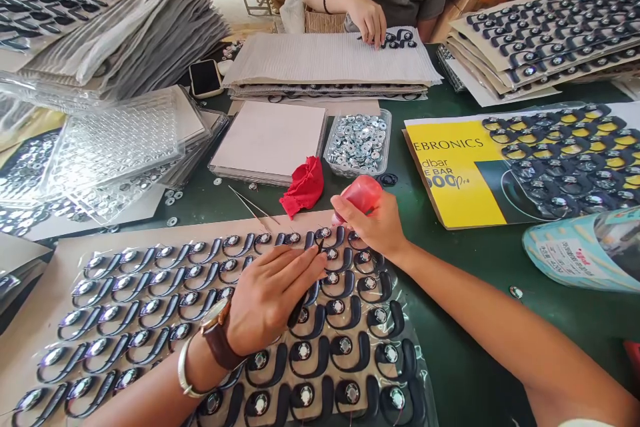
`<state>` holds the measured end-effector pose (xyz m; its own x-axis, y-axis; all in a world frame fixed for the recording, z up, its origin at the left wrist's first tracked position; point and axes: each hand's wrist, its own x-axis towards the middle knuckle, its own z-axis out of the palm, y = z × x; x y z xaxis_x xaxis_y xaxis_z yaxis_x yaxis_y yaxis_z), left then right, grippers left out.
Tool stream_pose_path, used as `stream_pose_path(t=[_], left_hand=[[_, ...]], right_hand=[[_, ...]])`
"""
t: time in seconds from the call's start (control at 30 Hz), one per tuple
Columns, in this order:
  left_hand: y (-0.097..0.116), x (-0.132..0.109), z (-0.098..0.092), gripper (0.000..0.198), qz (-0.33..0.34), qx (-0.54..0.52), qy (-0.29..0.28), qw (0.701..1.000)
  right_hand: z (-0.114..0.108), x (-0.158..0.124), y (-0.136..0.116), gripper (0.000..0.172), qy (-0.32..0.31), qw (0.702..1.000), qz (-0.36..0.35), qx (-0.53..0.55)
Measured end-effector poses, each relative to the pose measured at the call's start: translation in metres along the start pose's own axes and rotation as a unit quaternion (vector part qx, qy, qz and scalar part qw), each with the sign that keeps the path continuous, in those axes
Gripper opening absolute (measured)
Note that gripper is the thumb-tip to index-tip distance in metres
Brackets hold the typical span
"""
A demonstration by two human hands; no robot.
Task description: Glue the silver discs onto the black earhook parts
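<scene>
My right hand (377, 220) is closed around a soft red squeeze bottle (361, 193), tilted with its narrow end down over the back right of a sheet of black hook-shaped parts (345, 345). Each part carries a round silver disc, and they lie in rows on plastic film over brown cardboard (125, 235). Close beside the bottle, my left hand (275, 290) grips slim black tweezers (296, 315), their pointed tip near a disc in the back row. The fingers hide part of the tweezers. Behind the sheet lie steel tweezers (250, 205) and a red cloth (303, 188).
A clear tub of metal discs (358, 143) stands behind the cloth, beside stacked trays (270, 137). Tall stacks of sheets (145, 27) rise at left. More parts lie on a yellow box panel (450, 180) at right, near a bottle (580, 250). Opposite, a co-worker's hand (369, 17) touches similar parts.
</scene>
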<state>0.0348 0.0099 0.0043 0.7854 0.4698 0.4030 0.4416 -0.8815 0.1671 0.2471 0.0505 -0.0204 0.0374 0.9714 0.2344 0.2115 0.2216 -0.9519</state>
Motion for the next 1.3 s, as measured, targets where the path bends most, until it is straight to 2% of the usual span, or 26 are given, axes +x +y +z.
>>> stream_pose_path(t=[0.1,0.23,0.4,0.57,0.73,1.3], left_hand=[[-0.002,0.004,0.003,0.027,0.002,0.041,0.001,0.999],[0.000,0.003,0.008,0.025,0.038,0.084,-0.001,0.996],[0.011,0.001,0.015,0.032,0.087,0.149,-0.020,0.985],[0.017,0.004,0.019,0.034,0.102,0.191,-0.030,0.976],[0.017,0.003,0.020,0.034,0.104,0.204,-0.032,0.973],[0.015,0.005,0.018,0.036,0.094,0.182,-0.024,0.979]], right_hand=[[0.007,0.002,0.005,0.034,0.018,1.000,0.008,0.010],[0.008,0.001,0.008,0.032,0.022,1.000,0.005,0.007],[0.007,0.000,0.008,0.035,-0.013,1.000,-0.014,-0.018],[0.007,-0.001,0.006,0.035,-0.038,0.998,-0.018,-0.045],[0.007,-0.001,0.007,0.038,-0.039,0.997,-0.025,-0.063],[0.009,-0.002,0.012,0.041,0.020,0.993,-0.028,-0.114]])
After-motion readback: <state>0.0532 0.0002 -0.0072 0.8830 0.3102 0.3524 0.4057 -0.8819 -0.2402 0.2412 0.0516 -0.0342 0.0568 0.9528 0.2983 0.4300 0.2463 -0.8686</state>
